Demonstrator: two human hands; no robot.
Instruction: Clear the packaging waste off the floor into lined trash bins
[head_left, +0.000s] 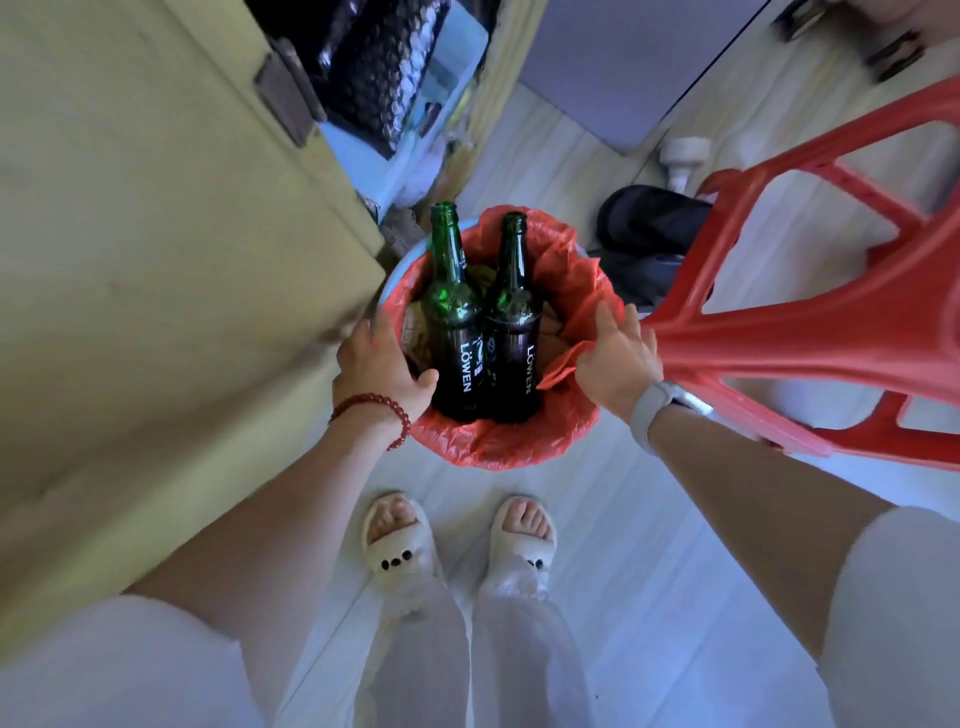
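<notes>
A small round trash bin (396, 270) lined with a red plastic bag (574, 270) stands on the floor just ahead of my feet. Two dark green glass bottles (457, 312) marked LÖWEN stand upright inside it, side by side, over some brownish waste. My left hand (379, 364) grips the bin's left rim, thumb on the inside next to a bottle. My right hand (615, 358) pinches a fold of the red liner at the right rim.
A yellowish wooden cabinet (156, 234) stands close on the left. A red plastic stool (810, 322) crowds the right side. Beyond the bin lie a black bag (649, 223), bubble wrap and packaging (384, 78). My slippered feet (457, 540) stand on pale floor.
</notes>
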